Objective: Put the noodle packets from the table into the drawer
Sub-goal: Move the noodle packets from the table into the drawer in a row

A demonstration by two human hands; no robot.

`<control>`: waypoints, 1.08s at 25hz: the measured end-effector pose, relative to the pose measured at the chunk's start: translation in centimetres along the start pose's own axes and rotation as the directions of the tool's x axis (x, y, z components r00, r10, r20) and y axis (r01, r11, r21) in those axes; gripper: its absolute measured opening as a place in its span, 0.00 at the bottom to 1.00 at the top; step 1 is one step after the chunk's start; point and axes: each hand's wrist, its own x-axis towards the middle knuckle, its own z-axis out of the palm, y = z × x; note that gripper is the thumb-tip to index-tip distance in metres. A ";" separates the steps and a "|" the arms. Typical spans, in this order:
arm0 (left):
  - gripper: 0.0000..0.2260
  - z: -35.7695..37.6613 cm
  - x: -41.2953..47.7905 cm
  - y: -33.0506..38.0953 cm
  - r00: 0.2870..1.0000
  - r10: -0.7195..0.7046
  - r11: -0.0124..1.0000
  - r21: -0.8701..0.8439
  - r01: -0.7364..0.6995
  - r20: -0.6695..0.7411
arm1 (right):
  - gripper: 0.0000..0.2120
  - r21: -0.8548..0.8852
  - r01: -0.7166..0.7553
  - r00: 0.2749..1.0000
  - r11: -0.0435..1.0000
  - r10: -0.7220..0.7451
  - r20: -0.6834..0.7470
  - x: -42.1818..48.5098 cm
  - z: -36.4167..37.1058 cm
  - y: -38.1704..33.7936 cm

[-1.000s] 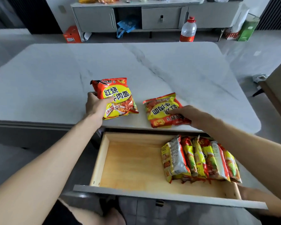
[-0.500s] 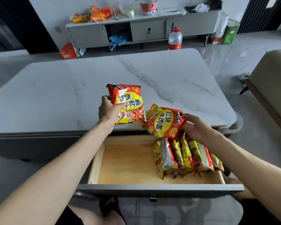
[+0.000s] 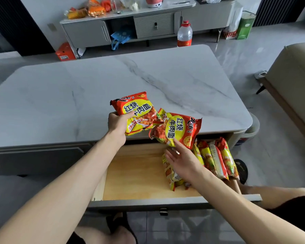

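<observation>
Two red-and-yellow noodle packets are held up at the near edge of the marble table (image 3: 95, 85). My left hand (image 3: 117, 124) grips the left noodle packet (image 3: 136, 111) by its lower left corner, above the table edge. My right hand (image 3: 182, 162) holds the right noodle packet (image 3: 178, 130) by its bottom edge, tilted, above the back of the open wooden drawer (image 3: 139, 175). A row of several noodle packets (image 3: 217, 159) stands on edge at the drawer's right side, partly hidden by my right hand. The drawer's left half is bare wood.
The drawer's grey front (image 3: 148, 204) sticks out toward me below the table. A beige seat (image 3: 298, 95) stands to the right. Behind the table are a grey sideboard (image 3: 148, 27), a water bottle (image 3: 184, 33) and an orange box (image 3: 65, 53) on the floor.
Both packets have come up off the table. The right packet has turned and moved down toward the drawer, over the standing row. The left packet has shifted slightly right.
</observation>
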 end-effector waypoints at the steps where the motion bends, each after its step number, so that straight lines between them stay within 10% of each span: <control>1: 0.20 -0.2 -0.1 0.2 1.000 -0.005 1.000 -0.007 0.005 0.000 | 0.18 0.010 -0.007 1.000 1.000 0.007 -0.002 0.5 0.9 0.5; 6: 0.20 -1.8 -1.0 1.2 0.999 0.047 0.999 0.021 -0.047 0.013 | 0.13 0.007 0.093 0.987 0.996 -0.091 -0.133 1.6 3.4 -0.1; 12: 0.21 -4.1 -2.2 1.9 0.968 0.226 0.944 0.222 -0.245 0.106 | 0.11 -0.621 -0.003 0.999 0.784 -0.030 -0.043 -3.2 -0.7 -3.0; 15: 0.22 -4.1 -3.8 3.4 0.850 0.428 0.636 0.565 -0.526 0.309 | 0.17 -0.858 -0.081 0.996 0.507 0.067 -0.054 -4.5 -2.9 -3.9; 19: 0.22 -3.6 -6.2 4.6 0.624 0.384 -0.030 0.684 -0.728 0.681 | 0.18 -0.846 -0.231 0.964 0.480 0.228 -0.135 -3.2 -4.1 -3.0; 22: 0.20 -3.8 -6.5 2.9 0.671 0.179 -0.207 0.695 -0.689 0.719 | 0.17 -0.888 -0.254 0.966 0.384 0.153 -0.210 -0.8 -3.5 -1.3; 27: 0.12 -3.9 -4.6 -3.4 0.768 0.162 -0.256 0.778 -0.573 0.619 | 0.19 -0.987 -0.109 0.985 -0.118 -0.145 -0.091 2.6 -2.0 1.2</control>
